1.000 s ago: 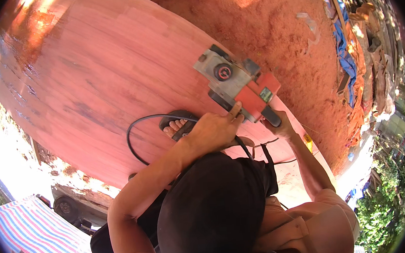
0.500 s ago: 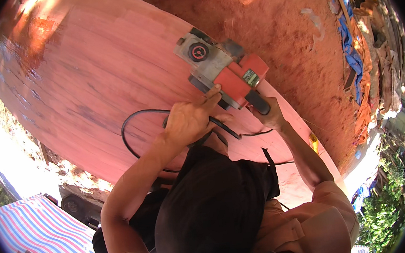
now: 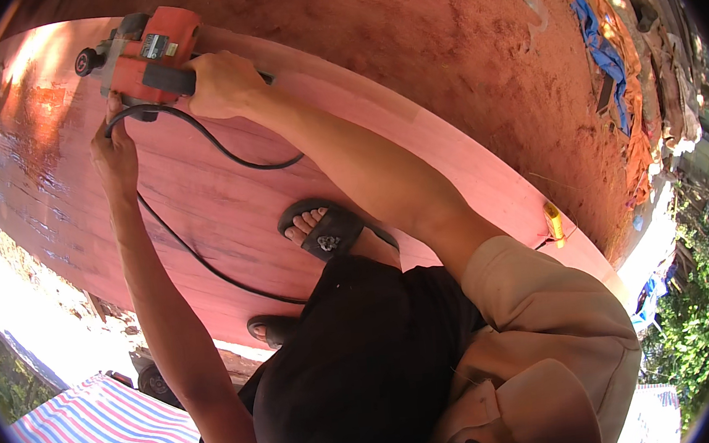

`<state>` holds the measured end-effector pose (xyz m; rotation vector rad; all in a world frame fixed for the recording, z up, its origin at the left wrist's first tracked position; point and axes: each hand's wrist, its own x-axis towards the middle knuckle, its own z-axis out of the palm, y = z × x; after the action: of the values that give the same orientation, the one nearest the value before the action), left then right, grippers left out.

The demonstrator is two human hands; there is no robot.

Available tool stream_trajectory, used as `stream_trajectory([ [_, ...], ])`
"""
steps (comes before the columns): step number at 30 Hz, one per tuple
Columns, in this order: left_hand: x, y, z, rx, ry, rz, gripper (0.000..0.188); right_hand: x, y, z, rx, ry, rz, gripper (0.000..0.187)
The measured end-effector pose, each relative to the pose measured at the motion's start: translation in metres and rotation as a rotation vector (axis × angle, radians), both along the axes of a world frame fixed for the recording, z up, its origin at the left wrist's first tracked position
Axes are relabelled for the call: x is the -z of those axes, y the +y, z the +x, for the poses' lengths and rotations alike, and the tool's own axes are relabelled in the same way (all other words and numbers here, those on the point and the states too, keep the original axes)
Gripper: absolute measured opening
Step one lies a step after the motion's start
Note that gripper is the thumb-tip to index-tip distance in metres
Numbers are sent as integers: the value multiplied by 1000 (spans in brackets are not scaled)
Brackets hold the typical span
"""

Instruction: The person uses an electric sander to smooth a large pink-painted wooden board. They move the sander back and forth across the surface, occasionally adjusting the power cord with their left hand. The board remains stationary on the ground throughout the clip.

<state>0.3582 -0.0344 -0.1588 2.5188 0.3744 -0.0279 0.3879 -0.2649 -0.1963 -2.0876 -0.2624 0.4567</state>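
An electric hand planer [image 3: 136, 75], red and grey with a black front knob, rests on a broad reddish wooden slab [image 3: 226, 199] near its far left end. My right hand [image 3: 223, 85] is wrapped round the planer's black rear handle. Beside the tool, my left hand [image 3: 117, 154] has its fingers closed at the black power cord [image 3: 231, 155], with a fingertip against the planer's near side. The cord loops over that hand and runs back along the slab towards my legs. The planer's sole is hidden against the wood.
My feet in black sandals [image 3: 327, 230] stand on the slab. A small yellow object [image 3: 554, 219] lies near its right edge. Reddish dirt ground [image 3: 442, 70] borders the far side, with blue and orange sheeting [image 3: 600, 44] at right. A striped sheet [image 3: 120, 436] spreads at lower left.
The planer has moved far to the left and away along the slab, with both arms now stretched out after it. My sandalled feet have come into fuller view.
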Motion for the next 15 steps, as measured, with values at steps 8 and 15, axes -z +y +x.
stream_trajectory([
  [8,-64,-22,-60,432,11,-310,70,0,-112,-65,-11,42,-20,42],
  [15,-34,-212,-133,833,-40,-319,75,-19,-369,-249,131,355,-92,34],
])
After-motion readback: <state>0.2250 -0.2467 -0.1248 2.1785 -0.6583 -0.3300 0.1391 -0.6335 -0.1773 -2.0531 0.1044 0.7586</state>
